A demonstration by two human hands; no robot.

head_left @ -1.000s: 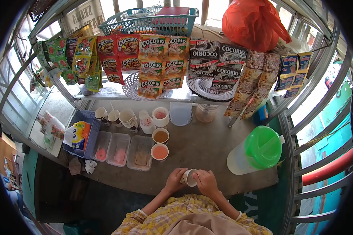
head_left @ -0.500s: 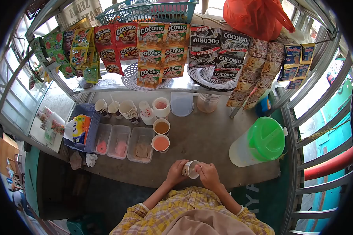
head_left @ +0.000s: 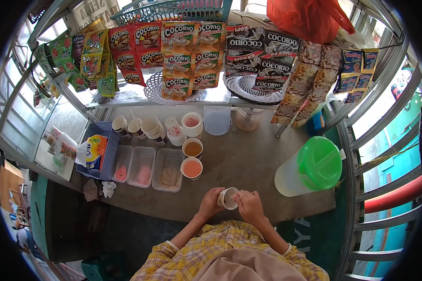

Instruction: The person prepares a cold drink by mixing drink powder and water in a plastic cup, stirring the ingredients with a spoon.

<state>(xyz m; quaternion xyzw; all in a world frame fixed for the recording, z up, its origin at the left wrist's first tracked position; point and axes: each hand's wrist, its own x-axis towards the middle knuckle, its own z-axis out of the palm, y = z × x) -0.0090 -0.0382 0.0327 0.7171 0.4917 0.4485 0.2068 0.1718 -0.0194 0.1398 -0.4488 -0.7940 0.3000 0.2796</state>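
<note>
Nearest, at the front edge of the worktop (head_left: 248, 161), the left hand (head_left: 211, 202) is closed around a small paper cup (head_left: 228, 198) tipped sideways, while the right hand (head_left: 249, 206) pinches its rim. Just beyond stand an orange drink (head_left: 191, 167) and a brown drink (head_left: 192, 149). A green-lidded jug (head_left: 314, 165) sits by the right edge, and sachet strips (head_left: 183, 51) hang at the back.

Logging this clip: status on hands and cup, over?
Left hand gripping paper cup, tilted over the counter edge. Right hand pinching its rim. Pink drink cup just beyond, not touching.
</note>
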